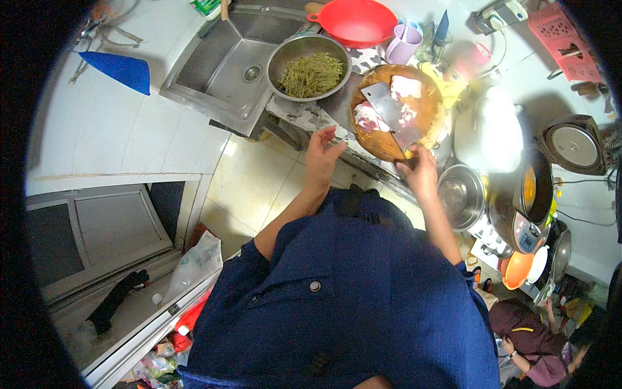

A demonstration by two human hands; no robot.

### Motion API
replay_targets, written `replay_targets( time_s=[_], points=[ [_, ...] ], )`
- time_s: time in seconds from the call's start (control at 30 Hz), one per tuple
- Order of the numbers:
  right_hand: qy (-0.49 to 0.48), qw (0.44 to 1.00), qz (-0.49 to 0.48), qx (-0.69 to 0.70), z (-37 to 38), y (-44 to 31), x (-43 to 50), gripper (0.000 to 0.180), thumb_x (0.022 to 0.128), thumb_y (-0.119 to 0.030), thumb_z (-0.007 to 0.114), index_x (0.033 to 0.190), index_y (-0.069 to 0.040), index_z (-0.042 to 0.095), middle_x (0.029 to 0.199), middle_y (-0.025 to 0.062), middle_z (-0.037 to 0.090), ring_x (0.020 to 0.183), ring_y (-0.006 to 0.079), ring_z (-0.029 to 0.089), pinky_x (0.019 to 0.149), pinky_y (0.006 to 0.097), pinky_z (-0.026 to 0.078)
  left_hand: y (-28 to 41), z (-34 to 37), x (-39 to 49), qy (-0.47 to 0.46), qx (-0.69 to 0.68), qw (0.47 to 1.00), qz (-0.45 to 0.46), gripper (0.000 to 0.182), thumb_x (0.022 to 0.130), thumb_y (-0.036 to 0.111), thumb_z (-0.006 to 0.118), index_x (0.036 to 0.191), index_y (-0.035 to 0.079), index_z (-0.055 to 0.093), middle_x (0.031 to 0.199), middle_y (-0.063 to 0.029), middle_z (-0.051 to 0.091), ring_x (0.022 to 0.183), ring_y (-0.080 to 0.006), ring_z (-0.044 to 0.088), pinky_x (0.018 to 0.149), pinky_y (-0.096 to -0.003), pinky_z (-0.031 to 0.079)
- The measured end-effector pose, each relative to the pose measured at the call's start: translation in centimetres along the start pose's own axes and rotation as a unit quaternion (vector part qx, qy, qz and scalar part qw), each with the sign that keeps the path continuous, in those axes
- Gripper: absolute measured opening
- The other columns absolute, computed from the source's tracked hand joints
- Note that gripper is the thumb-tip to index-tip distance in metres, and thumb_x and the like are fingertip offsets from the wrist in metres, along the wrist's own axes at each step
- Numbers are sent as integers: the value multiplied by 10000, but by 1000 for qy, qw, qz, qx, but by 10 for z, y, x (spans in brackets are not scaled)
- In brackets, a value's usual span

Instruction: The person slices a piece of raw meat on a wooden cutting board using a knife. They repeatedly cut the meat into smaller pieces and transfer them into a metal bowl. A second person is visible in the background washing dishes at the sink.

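A metal cleaver (386,108) lies across a round wooden chopping board (430,121). Fatty raw meat (368,117) is left of the blade, a pale slab (406,87) lies beyond it, and small cut bits (407,116) are on its right. My right hand (421,171) is around the cleaver's handle at the board's near edge, mostly covering it. Empty, with fingers apart, my left hand (324,151) hovers by the counter edge, left of the board. A steel bowl (273,78) of green shredded vegetable (312,75) stands to the board's upper left.
A steel sink (218,80) is at upper left; a red plastic basin (362,22) and purple mug (404,44) stand behind. To the right are a steel pot (460,197), a rice cooker (527,233) and an orange bowl (518,270). Another person (525,326) is at lower right.
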State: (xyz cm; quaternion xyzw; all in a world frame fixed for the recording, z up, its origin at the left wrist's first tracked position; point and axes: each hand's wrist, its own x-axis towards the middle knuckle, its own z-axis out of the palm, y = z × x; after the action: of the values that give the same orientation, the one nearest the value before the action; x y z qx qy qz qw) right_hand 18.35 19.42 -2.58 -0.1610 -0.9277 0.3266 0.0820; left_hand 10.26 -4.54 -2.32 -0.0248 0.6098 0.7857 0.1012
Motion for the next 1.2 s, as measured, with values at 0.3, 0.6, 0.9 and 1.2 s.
replay_targets(
  time_s=[0.3,0.6,0.9,1.2],
  points=[
    [-12,973,83,213,1,19,14,383,731,6,690,1077,-116,581,776,22,540,700,125,526,694,261,465,-33,25,80,-73,123,988,56,377,827,130,702,1174,29,596,1237,-112,560,1087,-214,571,892,-334,477],
    [-10,965,170,198,-25,-29,17,322,896,-117,647,1216,-74,646,783,-12,597,675,64,497,620,241,415,-37,41,150,-236,387,887,89,607,661,317,832,1130,-24,653,1007,-236,665,942,-356,641,857,-386,498],
    [-51,965,195,167,-23,-30,23,274,927,-173,625,1170,-49,656,720,-7,556,661,71,483,620,258,416,-23,48,121,-263,384,863,195,347,676,229,834,807,39,575,802,-152,625,760,-318,623,697,-388,491],
    [-68,956,211,190,-25,-40,22,394,905,-79,622,1293,-31,575,1178,144,668,1071,127,590,968,277,433,-43,62,126,-260,179,946,71,279,760,58,756,781,45,478,715,-29,504,790,-134,612,684,-301,497]
  ],
)
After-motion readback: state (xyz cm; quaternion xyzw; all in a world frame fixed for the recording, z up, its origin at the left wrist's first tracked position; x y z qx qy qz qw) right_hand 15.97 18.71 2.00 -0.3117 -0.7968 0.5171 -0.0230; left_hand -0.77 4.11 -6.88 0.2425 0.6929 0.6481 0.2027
